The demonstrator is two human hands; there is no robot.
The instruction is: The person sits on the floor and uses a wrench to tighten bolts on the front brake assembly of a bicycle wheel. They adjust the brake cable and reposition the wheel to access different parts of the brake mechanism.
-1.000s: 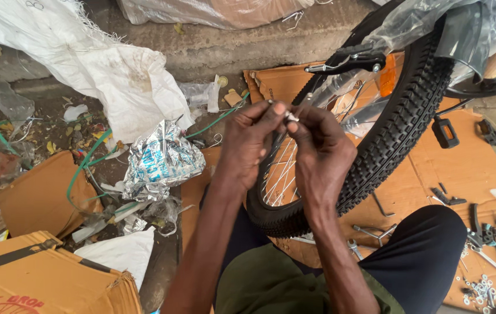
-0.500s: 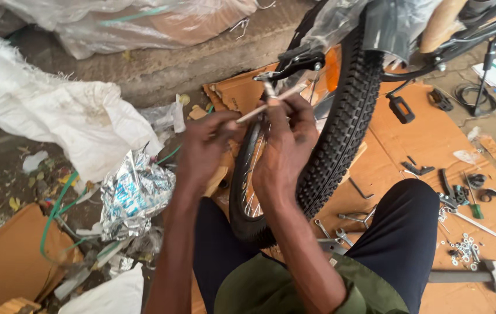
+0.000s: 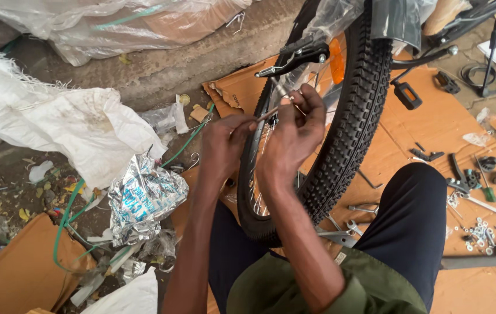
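Two hands are meeting at the rim of a bicycle wheel [image 3: 346,134], which is standing upright between the person's knees on flattened cardboard [image 3: 422,134]. The left hand [image 3: 224,145] is pinching a thin, pale rod-like piece [image 3: 266,114], perhaps a spoke or a slim tool, its fingers closing on the near end. The right hand [image 3: 294,131] is curling its fingertips around the same spot at the spokes, just under the black brake arm [image 3: 294,55]; what it is grasping is too small to tell. A likely risk: the thin piece is slipping from the pinch and dropping among the spokes, since the grip is narrow and the wheel is free to roll. Toward the cardboard's right edge, spanners [image 3: 355,224], pliers [image 3: 457,171], loose washers [image 3: 480,232] and a hammer [image 3: 492,260] are lying scattered. Beyond the left edge, crumpled foil wrap [image 3: 143,197], a white sack [image 3: 67,128] and a green cable [image 3: 65,218] are lying among litter. The wheel's hub and upper frame are being cut off or hidden by clear plastic wrapping [image 3: 335,17].
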